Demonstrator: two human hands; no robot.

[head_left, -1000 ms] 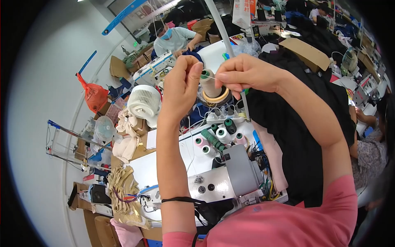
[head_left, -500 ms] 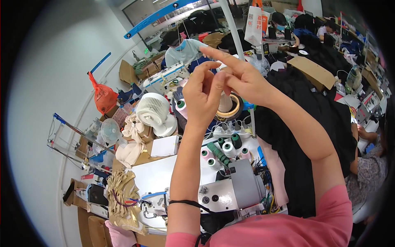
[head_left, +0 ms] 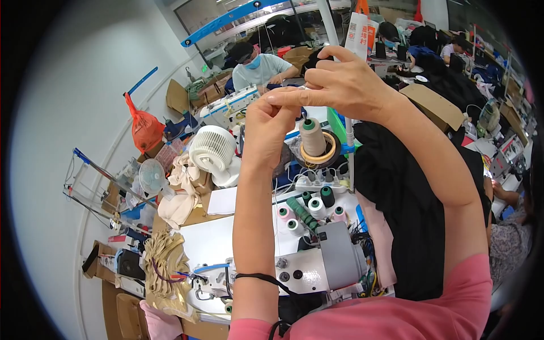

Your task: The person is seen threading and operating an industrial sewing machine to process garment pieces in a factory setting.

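Workshop table [head_left: 226,238] | 1 beige thread cone [head_left: 312,137] | 2 hands: left hand [head_left: 271,127], right hand [head_left: 345,85]

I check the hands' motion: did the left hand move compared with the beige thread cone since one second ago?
Yes. The left hand now sits left of the beige thread cone; before, it overlapped it.

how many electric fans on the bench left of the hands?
2. A large white fan stands beside the left hand. A smaller pale fan sits further left, near the beige cloth pile. Clutter may hide others.
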